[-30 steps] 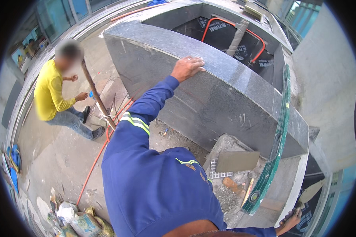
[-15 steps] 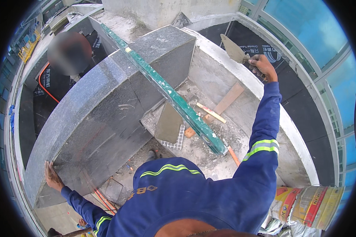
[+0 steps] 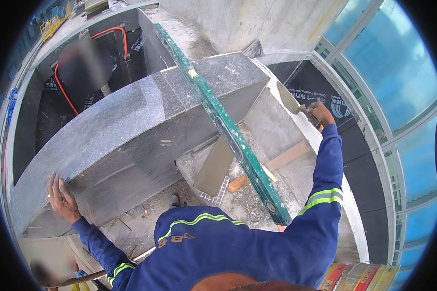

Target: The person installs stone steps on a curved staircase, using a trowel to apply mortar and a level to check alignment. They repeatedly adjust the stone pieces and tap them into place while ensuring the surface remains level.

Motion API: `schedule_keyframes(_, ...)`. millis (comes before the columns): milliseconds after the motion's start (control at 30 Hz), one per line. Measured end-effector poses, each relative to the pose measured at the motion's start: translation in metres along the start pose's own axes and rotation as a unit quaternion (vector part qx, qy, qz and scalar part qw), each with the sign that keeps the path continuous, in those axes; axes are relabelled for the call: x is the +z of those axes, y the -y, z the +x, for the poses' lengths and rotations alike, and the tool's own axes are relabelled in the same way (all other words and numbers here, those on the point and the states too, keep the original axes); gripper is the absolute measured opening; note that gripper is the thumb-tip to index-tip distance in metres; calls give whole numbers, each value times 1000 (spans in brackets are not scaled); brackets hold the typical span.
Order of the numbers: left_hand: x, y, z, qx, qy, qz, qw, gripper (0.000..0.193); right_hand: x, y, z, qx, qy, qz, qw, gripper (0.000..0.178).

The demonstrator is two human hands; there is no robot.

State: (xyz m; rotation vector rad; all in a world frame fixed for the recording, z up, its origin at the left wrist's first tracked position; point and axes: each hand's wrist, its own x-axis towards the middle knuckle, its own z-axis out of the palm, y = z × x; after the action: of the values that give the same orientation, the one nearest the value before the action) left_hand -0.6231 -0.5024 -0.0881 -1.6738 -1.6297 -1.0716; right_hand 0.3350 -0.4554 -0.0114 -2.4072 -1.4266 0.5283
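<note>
My left hand (image 3: 63, 200) lies with its fingers spread on the near edge of a curved grey stone slab (image 3: 124, 109). In my right hand (image 3: 320, 114) is a pointed trowel (image 3: 287, 99), its blade at the white wall rim (image 3: 310, 127) on the right. Whether the blade touches that rim I cannot tell. A long green spirit level (image 3: 217, 109), spattered with white, lies across the slab between my hands. Its near end reaches out toward my chest.
Below the level are a grey rectangular piece (image 3: 213, 166), a white grid (image 3: 217, 192) and a wooden board (image 3: 287, 155). Dark sheeting (image 3: 369, 186) lines the space at right, beside glass panels (image 3: 398, 63). A bucket (image 3: 364, 279) stands at lower right. Part of another person (image 3: 77, 272) shows lower left.
My right hand has brought the trowel lower, from above the dark sheeting to the white rim. My left hand's fingers now lie over the slab's edge. The view has shifted.
</note>
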Motion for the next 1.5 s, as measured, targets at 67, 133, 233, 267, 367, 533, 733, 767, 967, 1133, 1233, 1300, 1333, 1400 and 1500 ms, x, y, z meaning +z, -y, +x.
schedule_keyframes(67,17,-20,4,-13,10,-32,999,23,-6,19,-2,18,-16,-49,999,29)
schedule_keyframes(133,31,-40,11,-35,31,-63,997,24,-7,34,-5,29,-47,-95,994,31)
schedule_keyframes(233,61,-74,23,-68,75,-77,992,24,-32,15,-10,-100,-131,-261,951,29)
schedule_keyframes(267,62,-86,28,-68,85,-37,993,24,-25,45,-13,-116,-168,-244,948,28)
schedule_keyframes(367,59,-91,30,-81,99,13,992,25,-23,172,-72,-140,-206,-216,944,24)
schedule_keyframes(533,65,-99,42,-47,183,17,982,38,0,277,-127,-418,-146,-190,877,19)
schedule_keyframes(733,38,-107,66,53,371,-76,924,79,90,412,-141,-568,22,-220,793,56)
schedule_keyframes(767,36,-104,72,64,394,-121,909,81,108,424,-141,-570,71,-227,786,66)
schedule_keyframes(967,21,-70,74,21,366,-422,829,85,199,461,-116,-542,157,-243,789,90)
schedule_keyframes(1133,52,-107,56,97,296,-741,595,68,240,471,-79,-378,144,-293,867,96)
schedule_keyframes(1233,65,-135,41,123,344,-781,507,59,250,492,-89,-328,136,-317,880,98)
schedule_keyframes(1300,74,-142,38,130,386,-768,495,55,260,497,-115,-398,143,-294,857,98)
schedule_keyframes(1333,74,-143,36,132,412,-752,497,53,264,498,-125,-423,151,-282,848,98)
schedule_keyframes(1400,78,-144,31,130,450,-733,493,50,259,495,-116,-440,152,-236,853,96)
schedule_keyframes(1500,87,-140,20,113,511,-719,458,47,253,495,-85,-296,124,-291,901,95)
